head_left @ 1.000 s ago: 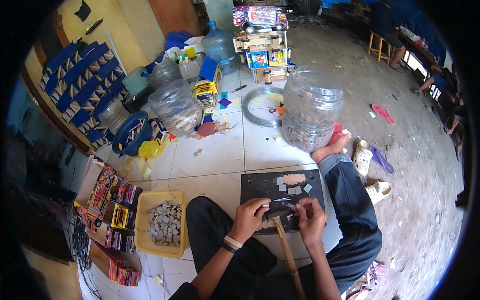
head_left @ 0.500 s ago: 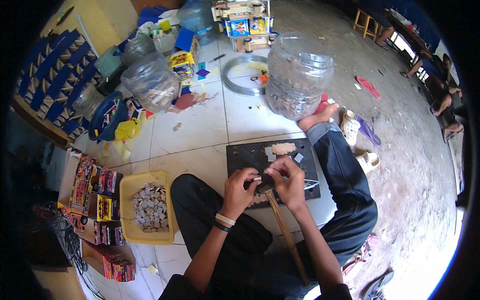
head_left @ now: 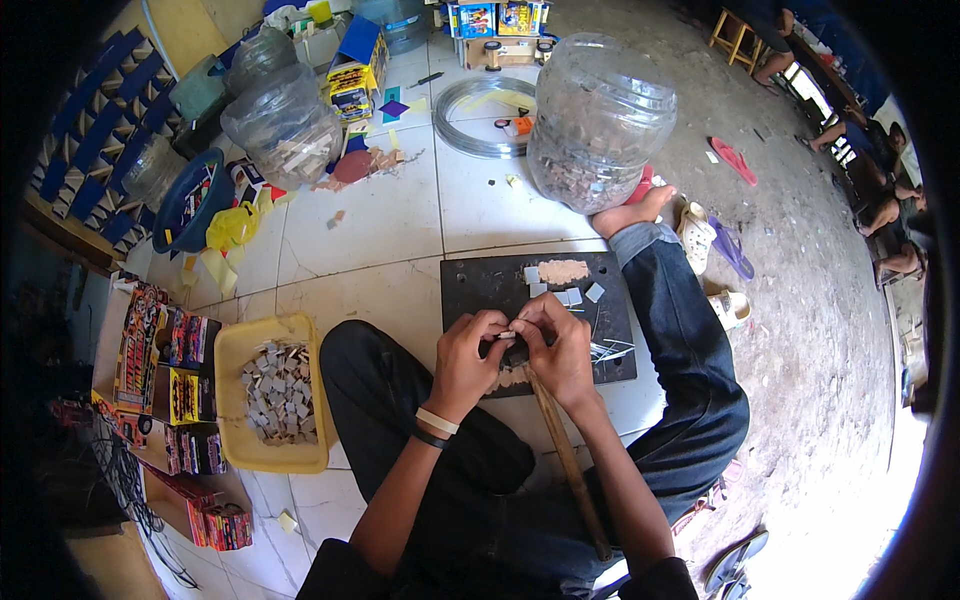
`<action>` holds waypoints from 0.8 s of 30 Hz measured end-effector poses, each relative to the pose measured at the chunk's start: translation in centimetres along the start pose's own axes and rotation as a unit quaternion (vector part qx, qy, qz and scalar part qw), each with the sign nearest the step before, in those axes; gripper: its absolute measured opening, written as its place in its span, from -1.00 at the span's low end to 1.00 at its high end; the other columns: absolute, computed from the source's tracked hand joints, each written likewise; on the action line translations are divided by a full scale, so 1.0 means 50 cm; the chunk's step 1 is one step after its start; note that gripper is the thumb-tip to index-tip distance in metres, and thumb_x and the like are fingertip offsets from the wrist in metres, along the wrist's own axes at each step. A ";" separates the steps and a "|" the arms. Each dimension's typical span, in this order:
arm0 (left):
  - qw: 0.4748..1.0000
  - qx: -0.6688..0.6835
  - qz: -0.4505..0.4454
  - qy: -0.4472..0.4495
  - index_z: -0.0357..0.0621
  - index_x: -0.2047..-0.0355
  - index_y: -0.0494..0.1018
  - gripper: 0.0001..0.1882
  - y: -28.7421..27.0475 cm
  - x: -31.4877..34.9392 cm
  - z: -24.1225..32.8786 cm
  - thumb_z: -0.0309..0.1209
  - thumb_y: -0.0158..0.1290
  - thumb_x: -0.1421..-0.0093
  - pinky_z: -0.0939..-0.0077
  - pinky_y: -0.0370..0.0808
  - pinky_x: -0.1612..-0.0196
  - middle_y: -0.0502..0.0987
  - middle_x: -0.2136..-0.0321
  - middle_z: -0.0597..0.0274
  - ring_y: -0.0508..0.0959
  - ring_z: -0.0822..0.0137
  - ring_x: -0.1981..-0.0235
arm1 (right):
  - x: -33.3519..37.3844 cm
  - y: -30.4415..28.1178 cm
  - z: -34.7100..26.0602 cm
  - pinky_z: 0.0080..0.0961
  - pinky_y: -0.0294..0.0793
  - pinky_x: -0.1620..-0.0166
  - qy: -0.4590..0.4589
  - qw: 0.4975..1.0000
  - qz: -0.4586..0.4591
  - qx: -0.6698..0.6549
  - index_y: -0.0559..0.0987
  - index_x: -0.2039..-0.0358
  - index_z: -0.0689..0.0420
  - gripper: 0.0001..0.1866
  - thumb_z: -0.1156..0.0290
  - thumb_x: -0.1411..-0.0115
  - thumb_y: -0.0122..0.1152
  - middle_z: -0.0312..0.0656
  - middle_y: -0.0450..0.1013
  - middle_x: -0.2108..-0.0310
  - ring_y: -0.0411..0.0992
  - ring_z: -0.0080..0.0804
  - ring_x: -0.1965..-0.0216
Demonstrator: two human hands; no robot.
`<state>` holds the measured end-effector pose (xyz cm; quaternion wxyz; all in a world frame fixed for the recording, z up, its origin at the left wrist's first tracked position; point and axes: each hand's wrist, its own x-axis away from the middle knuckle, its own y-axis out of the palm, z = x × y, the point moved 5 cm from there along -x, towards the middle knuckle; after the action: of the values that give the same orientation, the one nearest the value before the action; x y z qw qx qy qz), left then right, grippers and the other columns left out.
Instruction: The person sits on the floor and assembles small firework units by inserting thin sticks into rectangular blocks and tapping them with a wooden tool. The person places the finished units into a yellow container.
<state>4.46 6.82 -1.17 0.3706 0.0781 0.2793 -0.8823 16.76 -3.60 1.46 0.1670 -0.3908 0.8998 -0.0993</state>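
Over the black board [head_left: 462,290] my hands meet fingertip to fingertip. My left hand [head_left: 466,368] pinches a small pale wooden block [head_left: 507,336]. The fingers of my right hand [head_left: 562,358] are pressed together at the block's right end; anything thin between them is too small to make out. Just beneath my hands rests the dark head of a hammer [head_left: 562,455], its wooden handle slanting back toward my lap. Several thin metal wires [head_left: 612,350] lie on the board right of my right hand. Small grey square pieces [head_left: 568,297] lie beyond my fingers, beside a worn pale patch [head_left: 563,270].
A yellow basin [head_left: 228,400] of grey square pieces stands left of my knee. Farther off are a wire coil [head_left: 450,135], a cut clear plastic bottle [head_left: 600,110] of small scraps and a blue tub [head_left: 170,225]. Colourful toy trucks [head_left: 140,345] stand at the left. People sit far right.
The view has shifted, so the scene sits higher and farther left. My right fingertips have come closer to my left ones, now meeting at the block.
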 end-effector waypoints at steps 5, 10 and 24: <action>1.000 0.002 0.005 -0.006 -0.20 0.08 0.59 -0.65 -0.003 -0.002 0.007 -0.69 0.37 -0.15 0.24 0.68 0.16 0.67 0.27 0.08 0.77 0.10 0.22 | 0.000 0.003 -0.005 -0.45 0.64 0.21 0.000 1.000 0.004 0.017 0.56 0.24 0.29 -0.86 0.73 -0.32 0.38 -0.12 0.65 0.40 0.68 -0.45 0.34; 1.000 -0.011 0.003 -0.012 -0.24 0.05 0.63 -0.64 -0.001 0.004 0.003 -0.71 0.36 -0.14 0.32 0.71 0.11 0.70 0.22 0.06 0.79 0.12 0.20 | 0.009 0.006 -0.018 -0.27 0.63 0.25 -0.076 0.993 0.010 0.092 0.59 0.24 0.24 -0.90 0.69 -0.32 0.34 0.02 0.63 0.37 0.69 -0.04 0.37; 0.998 0.045 0.047 -0.018 -0.25 0.26 0.76 -0.89 -0.004 0.003 -0.009 -0.60 0.40 -0.19 0.29 0.66 0.13 0.78 0.29 0.06 0.76 0.16 0.26 | 0.002 0.000 -0.065 -0.08 0.52 0.04 -0.148 0.976 -0.007 0.158 0.63 0.35 0.23 -0.83 0.76 -0.09 0.39 -0.03 0.60 0.35 0.54 0.08 0.18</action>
<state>4.18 7.11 -1.51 0.4125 0.0918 0.2288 -0.8770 15.46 -3.51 4.42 0.3573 -0.3762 0.8352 -0.1824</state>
